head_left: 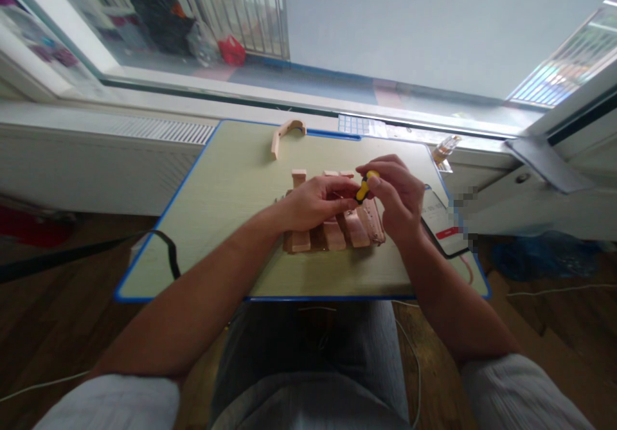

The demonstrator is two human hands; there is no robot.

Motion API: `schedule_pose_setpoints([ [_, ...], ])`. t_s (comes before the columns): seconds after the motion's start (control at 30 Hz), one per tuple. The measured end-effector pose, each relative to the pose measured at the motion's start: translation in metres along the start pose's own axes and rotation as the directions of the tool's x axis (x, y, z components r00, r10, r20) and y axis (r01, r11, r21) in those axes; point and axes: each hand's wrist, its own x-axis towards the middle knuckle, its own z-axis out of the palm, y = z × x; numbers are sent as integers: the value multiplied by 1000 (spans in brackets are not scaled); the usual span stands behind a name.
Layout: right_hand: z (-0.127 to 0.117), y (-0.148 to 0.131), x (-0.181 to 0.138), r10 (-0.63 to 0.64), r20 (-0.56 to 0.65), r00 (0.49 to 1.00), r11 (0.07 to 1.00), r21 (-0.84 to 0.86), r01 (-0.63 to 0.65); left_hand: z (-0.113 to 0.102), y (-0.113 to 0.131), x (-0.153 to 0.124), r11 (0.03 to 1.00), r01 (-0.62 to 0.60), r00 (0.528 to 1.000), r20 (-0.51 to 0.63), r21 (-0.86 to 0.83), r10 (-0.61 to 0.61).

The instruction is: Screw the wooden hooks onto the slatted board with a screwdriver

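My right hand [398,195] grips a small yellow and black screwdriver [363,189], tilted with its dark end toward the lower left. Close to that end, my left hand [311,204] has its thumb and fingers drawn together. What its fingertips hold, if anything, I cannot make out. Under both hands lies a light wooden assembly [355,229] of slats on a darker base, partly covered by the left hand. Small dark spots, perhaps screws, dot its right end.
A curved wooden piece [288,133] stands at the back of the blue-edged table [207,182]. To the right lies a tablet-like device [446,227] with a lit screen. A clear glass object [446,148] stands beyond the right edge. A black strap [166,243] crosses the left edge.
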Motion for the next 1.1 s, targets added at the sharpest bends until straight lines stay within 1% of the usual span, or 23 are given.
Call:
schedule_pose_setpoints([
  [0.1, 1, 2, 0, -20, -21, 1000, 1000, -15, 20, -1, 0, 0, 1000, -2, 1000, -3, 24, 2],
  [0.23, 5, 9, 0, -32, -57, 998, 999, -14, 31, 0, 1, 0, 1000, 26, 999, 25, -4, -26],
  [0.4, 9, 10, 0, -63, -87, 994, 998, 23, 65, 1, 0, 0, 999, 11, 1000, 9, -31, -11],
  [0.53, 13, 9, 0, -39, -115, 993, 999, 8, 40, 1, -4, 0, 999, 2, 1000, 5, -38, -2],
  [0.63, 15, 10, 0, -33, -124, 992, 999, 34, 38, 2, -6, 0, 999, -2, 1000, 3, -47, 2],
  [0.7, 14, 10, -1, -42, -103, 994, 998, 49, 48, 2, -6, -1, 998, 3, 1000, 7, -69, -3],
  [0.77, 10, 9, -1, -44, -54, 998, 998, 50, 47, 3, -6, -1, 997, 18, 1000, 13, -81, -17],
  [0.87, 3, 4, -1, -48, 12, 999, 999, 24, 47, 3, -6, 0, 998, 29, 999, 15, -53, -28],
  [1.0, -1, 0, 0, -60, 12, 998, 998, -24, 60, 0, -3, 0, 999, -4, 1000, 13, 42, 4],
  [1.1, 1, 3, 0, -62, -7, 998, 998, 7, 62, -1, -1, 0, 999, -6, 999, 40, 53, 4],
])
